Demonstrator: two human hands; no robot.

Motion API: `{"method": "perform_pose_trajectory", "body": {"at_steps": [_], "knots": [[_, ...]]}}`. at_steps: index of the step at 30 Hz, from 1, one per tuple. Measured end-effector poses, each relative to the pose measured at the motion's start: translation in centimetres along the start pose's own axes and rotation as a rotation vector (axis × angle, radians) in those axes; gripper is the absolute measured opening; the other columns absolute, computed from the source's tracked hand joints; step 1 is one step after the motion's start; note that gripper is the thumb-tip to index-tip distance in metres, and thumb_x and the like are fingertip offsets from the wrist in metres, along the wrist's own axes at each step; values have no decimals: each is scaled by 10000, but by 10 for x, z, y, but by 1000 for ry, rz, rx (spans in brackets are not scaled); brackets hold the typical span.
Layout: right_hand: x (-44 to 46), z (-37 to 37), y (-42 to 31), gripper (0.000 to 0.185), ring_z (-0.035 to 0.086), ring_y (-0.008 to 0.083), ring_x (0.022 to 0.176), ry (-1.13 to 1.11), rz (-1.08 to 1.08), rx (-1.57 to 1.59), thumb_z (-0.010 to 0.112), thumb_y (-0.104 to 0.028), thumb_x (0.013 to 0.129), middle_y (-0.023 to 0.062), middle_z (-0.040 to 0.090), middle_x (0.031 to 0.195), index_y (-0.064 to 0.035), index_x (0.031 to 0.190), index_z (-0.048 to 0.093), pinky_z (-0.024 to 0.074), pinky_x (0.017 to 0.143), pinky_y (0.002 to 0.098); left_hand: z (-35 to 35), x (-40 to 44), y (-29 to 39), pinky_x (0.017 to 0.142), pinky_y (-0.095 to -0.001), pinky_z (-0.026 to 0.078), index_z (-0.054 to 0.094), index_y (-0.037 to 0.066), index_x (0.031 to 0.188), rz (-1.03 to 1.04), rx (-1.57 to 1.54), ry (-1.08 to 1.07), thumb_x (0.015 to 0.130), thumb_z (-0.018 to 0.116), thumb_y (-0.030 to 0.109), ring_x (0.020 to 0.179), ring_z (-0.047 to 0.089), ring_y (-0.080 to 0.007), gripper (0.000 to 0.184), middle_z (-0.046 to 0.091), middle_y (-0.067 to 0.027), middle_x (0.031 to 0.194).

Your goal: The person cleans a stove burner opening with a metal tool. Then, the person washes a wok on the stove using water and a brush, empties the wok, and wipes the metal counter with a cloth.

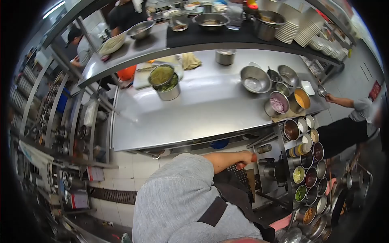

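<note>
My left hand [244, 156] is closed at the end of my outstretched arm, in front of my dark apron [233, 186]. A reddish-orange piece [254, 158] sticks out of the fist, and a similar bit shows below it; what kind of thing it is I cannot make out. Just to the right of this hand are a small jar [264, 148] lying on its side and a dark pot [279, 172]. Nowhere in the frame do I see my right hand.
Across the steel table [194, 113] stand a pot of greens [168, 93], a large bowl [256, 79] and a pot of sliced onions [276, 103]. Containers of sauces [311, 177] fill a rack at right. Another person's hand [333, 100] holds a ladle [322, 90]. Two people work at upper left.
</note>
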State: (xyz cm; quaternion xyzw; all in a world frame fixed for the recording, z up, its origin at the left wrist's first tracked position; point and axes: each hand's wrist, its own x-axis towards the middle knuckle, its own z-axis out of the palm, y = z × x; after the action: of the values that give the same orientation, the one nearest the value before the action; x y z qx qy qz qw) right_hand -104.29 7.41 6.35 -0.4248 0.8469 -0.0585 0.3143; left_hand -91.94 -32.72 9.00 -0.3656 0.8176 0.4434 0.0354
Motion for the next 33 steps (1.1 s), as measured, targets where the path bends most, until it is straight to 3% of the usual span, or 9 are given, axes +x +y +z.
{"method": "perform_pose_trajectory", "body": {"at_steps": [6,8,14,15,19,23,25,29,33], "knots": [[7,11,31,271,636,353,766,70,-74,22,594,-105,747,239,634,823,17,983,646,483,677,370,-10,-165,-111,731,-403,518,636,107,997,-739,-25,81,750,548,184,924,629,-289,274,642,-119,1027],[6,9,34,275,640,336,743,170,-102,48,591,-103,744,238,638,819,21,983,648,486,660,375,9,-214,-179,786,-404,497,641,73,1009,-769,256,30,783,543,227,1017,591,-289,291,608,-125,1111],[-18,41,5,259,641,285,685,206,119,372,565,-101,752,210,647,788,5,969,657,497,599,366,-18,-345,-158,707,-392,509,650,39,972,-968,138,76,824,495,269,816,653,-264,315,661,-137,925],[-27,50,-2,267,629,279,658,185,114,449,578,-93,741,221,641,789,27,968,652,487,608,366,-23,-347,-139,849,-364,467,663,121,1023,-1063,63,78,805,510,249,1039,587,-267,295,612,-113,1120],[-58,116,-18,262,638,315,778,57,-143,225,592,-144,744,220,646,847,-2,951,663,481,691,388,13,-304,-186,630,-365,524,666,32,886,-693,87,-20,724,559,103,731,665,-268,207,673,-121,845],[-71,183,-5,261,634,338,816,-58,-81,161,594,-152,728,234,638,854,10,922,663,474,715,407,-18,-303,-96,480,-394,533,623,-13,919,-653,-128,-73,715,522,17,641,664,-288,230,654,-169,789],[-72,187,-1,261,632,342,823,-74,-8,93,593,-154,726,238,635,856,13,915,662,472,719,411,-26,-297,-88,431,-380,552,446,87,1227,-490,-107,-118,723,452,-8,619,660,-301,513,636,-168,840],[-53,194,28,262,627,351,837,-34,140,-18,591,-158,720,247,628,860,20,900,660,469,727,419,-3,-231,-175,600,-420,513,540,25,1100,-158,90,-97,698,576,167,754,654,-311,428,636,-184,873],[-53,185,17,265,619,363,851,96,200,-1,589,-167,712,255,619,868,26,880,658,467,740,428,-56,-257,-195,739,-389,465,570,17,1013,-163,-180,-15,650,646,289,857,624,-271,460,637,-178,881]]}}
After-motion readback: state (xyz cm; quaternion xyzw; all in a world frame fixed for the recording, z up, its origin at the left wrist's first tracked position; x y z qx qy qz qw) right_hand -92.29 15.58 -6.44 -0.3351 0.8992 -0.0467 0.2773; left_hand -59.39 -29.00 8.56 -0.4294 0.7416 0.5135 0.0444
